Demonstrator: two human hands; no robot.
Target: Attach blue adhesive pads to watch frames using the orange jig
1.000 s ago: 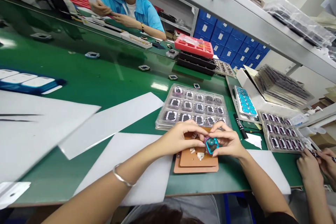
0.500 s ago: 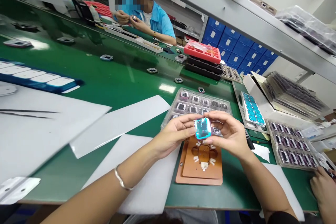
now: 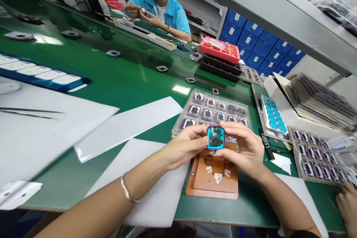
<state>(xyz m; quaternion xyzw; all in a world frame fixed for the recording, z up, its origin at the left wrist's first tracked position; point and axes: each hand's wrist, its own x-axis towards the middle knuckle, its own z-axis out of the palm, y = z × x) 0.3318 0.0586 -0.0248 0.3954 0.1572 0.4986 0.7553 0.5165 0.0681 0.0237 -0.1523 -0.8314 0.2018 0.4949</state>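
A small square smartwatch case with a bright blue border and a dark, glossy middle faces me, raised over the bench. My left hand pinches its left side between thumb and fingers. On the other side, my right hand curls its fingertips along the top right edge, with the thumb at the lower edge. Directly below lies an orange-brown fixture plate with a shaped recess and white tabs, partly covered by my hands. Behind my hands is a clear plastic tray with several similar watch parts in its pockets.
White sheets lie left of the fixture, with dark tweezers on one. A black marker, a blue-pad tray and another parts tray are at right. A co-worker sits opposite; another person's hand is at lower right.
The watch case has turned in my fingers, so the glare has left its face and the dark middle shows. My view has shifted slightly.
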